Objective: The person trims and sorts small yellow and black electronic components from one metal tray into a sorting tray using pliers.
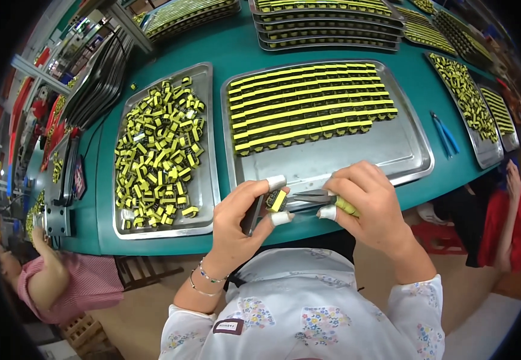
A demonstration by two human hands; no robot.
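Note:
Between the taped thumb and forefinger of my left hand (239, 216) is a small black transformer (277, 201) wrapped with yellow tape. My right hand (371, 204) grips pliers with yellow-green handles (345, 206). Their narrow metal jaws (311, 197) point left at the transformer; whether they touch it I cannot tell. White tape wraps the thumb and forefinger of both hands. Just beyond my hands lies a metal tray (386, 147) with transformers in tight rows. To its left another metal tray (209, 180) holds a loose heap of transformers (158, 150).
Blue-handled pliers (445, 135) lie on the green table (236, 54) right of the rowed tray. Stacked filled trays (332, 36) stand at the back. Another tray of loose pieces (467, 102) is at right. People sit at left (74, 282) and right (512, 222).

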